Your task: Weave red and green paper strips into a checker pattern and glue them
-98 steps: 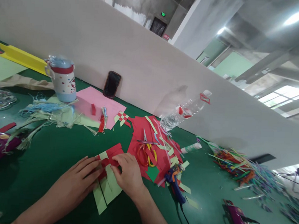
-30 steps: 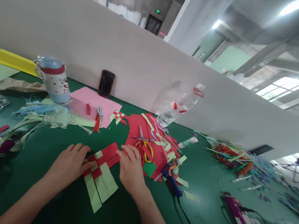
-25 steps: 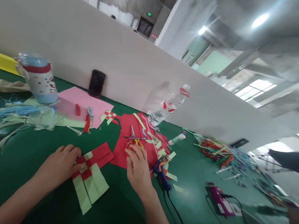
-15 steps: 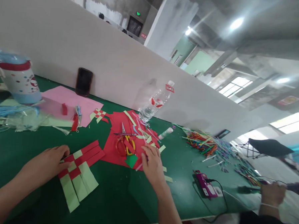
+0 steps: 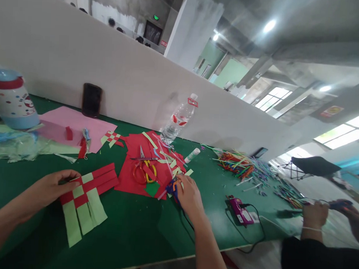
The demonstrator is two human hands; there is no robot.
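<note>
My left hand (image 5: 54, 188) pinches the left corner of a woven paper piece (image 5: 88, 189), a red and pale green checkerboard with loose strips fanning to the right and downward. Right of it, my right hand (image 5: 190, 197) is closed round a blue glue gun (image 5: 173, 186) with orange parts; a dark cord trails below the hand. The glue gun's tip is over the edge of red paper sheets (image 5: 124, 182). On those sheets lie scissors (image 5: 137, 173) with red and yellow handles, a green paper scrap (image 5: 152, 188) and pale strips.
Behind stand a water bottle (image 5: 177, 122), a phone (image 5: 91, 99) and a spotted flask (image 5: 12, 101). A glue stick (image 5: 192, 155), a pile of coloured sticks (image 5: 236, 163) and a purple device (image 5: 240, 210) with a cord lie rightward. A co-worker's hand (image 5: 315, 214) is at far right.
My right hand now has the glue gun, which was not visible before. The woven paper has shifted slightly left and tilted in my left hand. The whole view has swung a little.
</note>
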